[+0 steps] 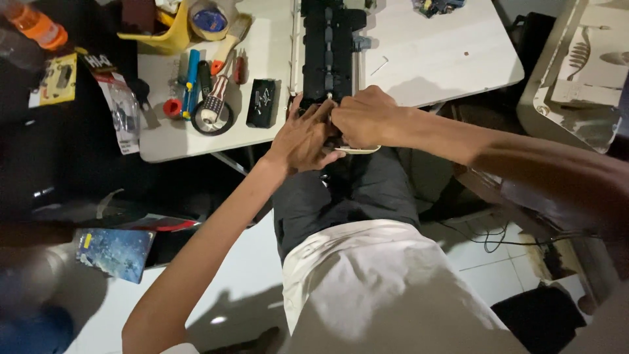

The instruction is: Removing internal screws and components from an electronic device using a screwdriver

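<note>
Nearest the camera are the person's white shirt (373, 288) and dark trousers (347, 190), seen from above, with both forearms reaching toward twelve o'clock. The left hand (301, 139) lies flat over the near end of a long black device (327, 52), its fingers spread and only slightly curled, pressing on the part rather than clasping it. The right hand (363, 118) sits just beside it at three o'clock, knuckles up and fingers bent down onto the same end; whether it pinches something small there I cannot tell, since the fingertips are hidden. Under both hands a thin pale curved edge (357, 151) peeks out at six o'clock. The device runs away from the hands toward twelve o'clock along the gap between two white tables (445, 59). At nine o'clock of the hands, on the left table, stands a small black box (262, 102) with a pale mark on its top. Farther toward nine lie a roll of black tape (213, 118), a striped-handled tool (216, 95), a blue-handled tool (191, 78) and a small red cap (172, 107). At the table's left edge hangs a clear blister pack (121, 111) with a dark header card, and beyond it a yellow card package (57, 80). Toward eleven o'clock sit a yellow scoop (164, 36) and a roll of tan tape (211, 19). On the floor at eight o'clock lies a flat blue packet (114, 252) with a yellow tag.
</note>
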